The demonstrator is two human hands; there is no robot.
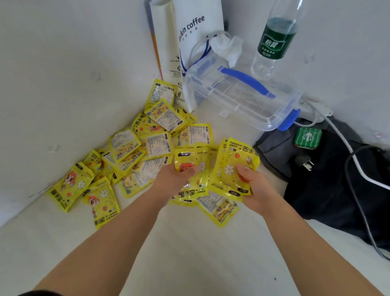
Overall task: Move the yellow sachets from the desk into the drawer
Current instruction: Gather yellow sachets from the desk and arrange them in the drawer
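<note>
Several yellow sachets (129, 153) lie heaped in the desk's back corner against the white wall. My left hand (173, 180) grips one yellow sachet (191, 162) at the front of the heap. My right hand (254, 187) holds a small stack of yellow sachets (234, 161), thumb pressed on top. More sachets (217, 206) lie on the white desk (174, 254) under and between both hands. No drawer is in view.
A white paper coffee bag (194, 31) stands in the corner. A clear plastic box with blue handle (243, 92) lies beside it, with a water bottle (276, 36) behind. A dark bag (332, 183) with cables and a green case (308, 137) fills the right side.
</note>
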